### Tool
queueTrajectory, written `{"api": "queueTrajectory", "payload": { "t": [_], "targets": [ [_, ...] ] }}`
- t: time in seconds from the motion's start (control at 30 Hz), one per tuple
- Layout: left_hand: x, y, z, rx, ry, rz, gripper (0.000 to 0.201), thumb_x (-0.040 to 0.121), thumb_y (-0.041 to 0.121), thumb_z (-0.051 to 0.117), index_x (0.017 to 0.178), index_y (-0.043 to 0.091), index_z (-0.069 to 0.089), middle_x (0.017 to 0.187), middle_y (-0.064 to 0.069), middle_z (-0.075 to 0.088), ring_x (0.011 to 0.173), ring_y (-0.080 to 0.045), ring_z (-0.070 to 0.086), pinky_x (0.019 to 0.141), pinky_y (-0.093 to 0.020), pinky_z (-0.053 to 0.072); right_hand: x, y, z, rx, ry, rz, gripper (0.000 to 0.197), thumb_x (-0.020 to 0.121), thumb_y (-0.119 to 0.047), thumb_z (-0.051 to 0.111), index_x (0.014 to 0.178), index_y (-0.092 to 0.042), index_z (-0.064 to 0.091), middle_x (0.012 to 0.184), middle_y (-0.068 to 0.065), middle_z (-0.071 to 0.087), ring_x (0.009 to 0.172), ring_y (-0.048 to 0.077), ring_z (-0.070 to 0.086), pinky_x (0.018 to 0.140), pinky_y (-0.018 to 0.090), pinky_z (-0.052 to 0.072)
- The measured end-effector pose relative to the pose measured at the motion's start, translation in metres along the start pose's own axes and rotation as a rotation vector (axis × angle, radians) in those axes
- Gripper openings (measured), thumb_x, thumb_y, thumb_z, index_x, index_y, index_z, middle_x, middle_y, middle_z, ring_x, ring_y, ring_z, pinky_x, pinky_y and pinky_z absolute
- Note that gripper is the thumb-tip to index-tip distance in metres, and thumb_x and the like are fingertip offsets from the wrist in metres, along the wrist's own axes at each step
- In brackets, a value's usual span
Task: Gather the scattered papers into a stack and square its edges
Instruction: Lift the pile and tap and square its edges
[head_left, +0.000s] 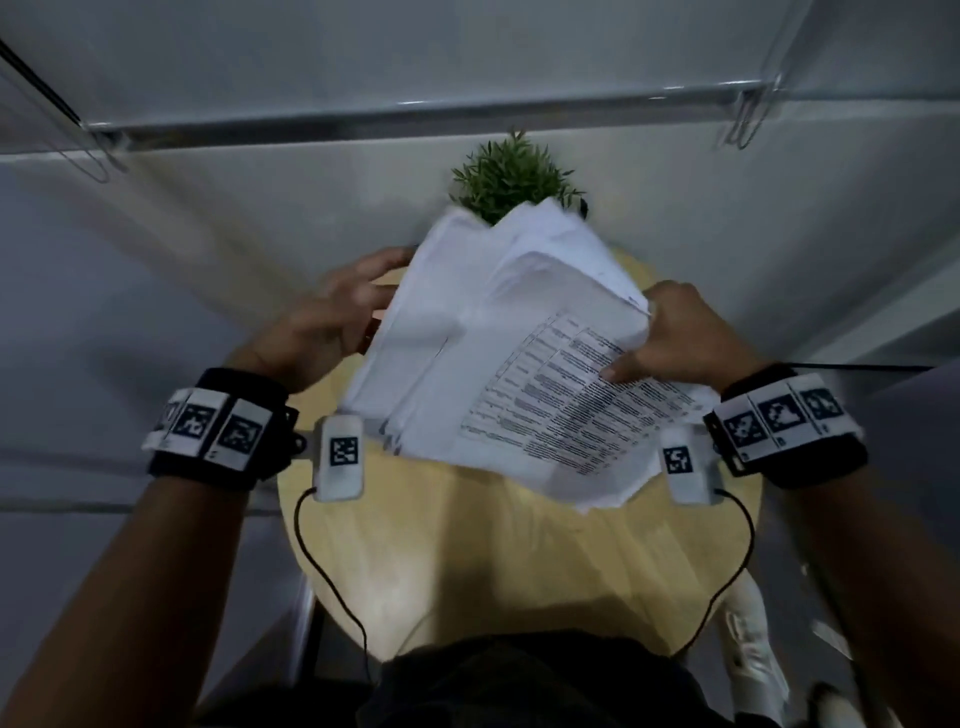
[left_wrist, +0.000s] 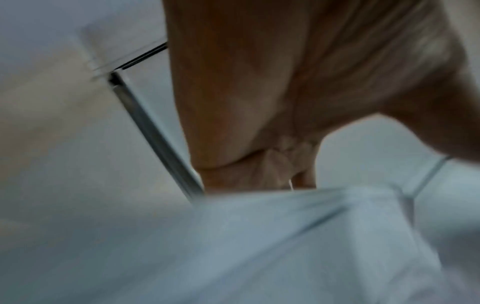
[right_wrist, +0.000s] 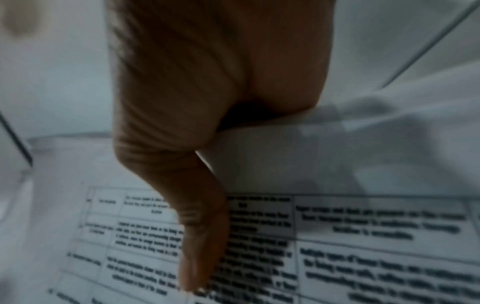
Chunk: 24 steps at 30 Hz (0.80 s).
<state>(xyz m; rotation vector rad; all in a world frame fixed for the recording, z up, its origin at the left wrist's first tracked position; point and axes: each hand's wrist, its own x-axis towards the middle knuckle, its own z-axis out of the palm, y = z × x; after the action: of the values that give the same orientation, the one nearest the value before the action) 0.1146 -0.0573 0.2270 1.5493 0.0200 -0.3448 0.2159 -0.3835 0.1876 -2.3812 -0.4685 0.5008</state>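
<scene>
Papers (head_left: 498, 332): loose, uneven bundle of white sheets held between both hands, above the far half of the round wooden table (head_left: 519, 561); edges not aligned, corners fan out at the far end and at the near right.
Top sheet: carries a printed table of text, facing up, tilted toward the right hand.
Left hand (head_left: 332, 312): at the left edge of the bundle, fingers curled round that edge and gripping it; the fingertips are hidden behind the sheets. The left wrist view shows the palm (left_wrist: 272, 92) just above blurred paper (left_wrist: 259, 246).
Right hand (head_left: 675, 338): at the right edge, thumb lying flat on the printed sheet, fingers hidden under the stack, so the bundle is pinched between them. The right wrist view shows the thumb (right_wrist: 202, 236) pressed on the printed text (right_wrist: 363, 257).
Plant (head_left: 511, 179): green, just beyond the far end of the papers, partly hidden by them.
Wrist bands: black, with printed square markers, one on each wrist.
</scene>
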Motion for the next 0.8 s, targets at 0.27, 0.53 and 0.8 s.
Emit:
{"api": "queueTrajectory", "payload": {
  "t": [0.27, 0.53, 0.8],
  "targets": [
    [0.011, -0.041, 0.042, 0.308, 0.381, -0.009, 0.049, 0.066, 0.011, 0.091, 0.110, 0.008, 0.070, 0.106, -0.002, 0.076, 0.098, -0.015, 0.072, 0.085, -0.041, 0.059, 0.006, -0.013, 0.011, -0.256, -0.041, -0.078, 0.047, 0.046, -0.029, 0.092, 0.072, -0.020, 0.054, 0.077, 0.009, 0.059, 0.072, 0.027, 0.060, 0.059, 0.030, 0.045],
    [-0.025, -0.049, -0.003, 0.157, 0.343, 0.055, 0.083, 0.048, 0.055, 0.093, 0.123, 0.036, 0.063, 0.128, 0.012, 0.066, 0.121, -0.007, 0.060, 0.094, -0.025, 0.050, -0.008, 0.017, 0.020, 0.357, 0.034, 0.032, 0.029, 0.055, -0.006, 0.091, 0.068, -0.011, 0.066, 0.069, 0.003, 0.067, 0.054, -0.001, 0.060, 0.052, 0.017, 0.046],
    [0.000, -0.039, 0.052, 0.014, 0.590, 0.193, 0.049, 0.051, 0.031, 0.092, 0.079, 0.002, 0.064, 0.071, 0.015, 0.071, 0.067, 0.008, 0.064, 0.069, -0.011, 0.053, -0.004, -0.009, 0.051, 0.844, 0.283, 0.049, 0.045, 0.064, 0.000, 0.085, 0.094, -0.017, 0.056, 0.095, -0.007, 0.066, 0.081, -0.006, 0.067, 0.080, 0.022, 0.055]
  ]
}}
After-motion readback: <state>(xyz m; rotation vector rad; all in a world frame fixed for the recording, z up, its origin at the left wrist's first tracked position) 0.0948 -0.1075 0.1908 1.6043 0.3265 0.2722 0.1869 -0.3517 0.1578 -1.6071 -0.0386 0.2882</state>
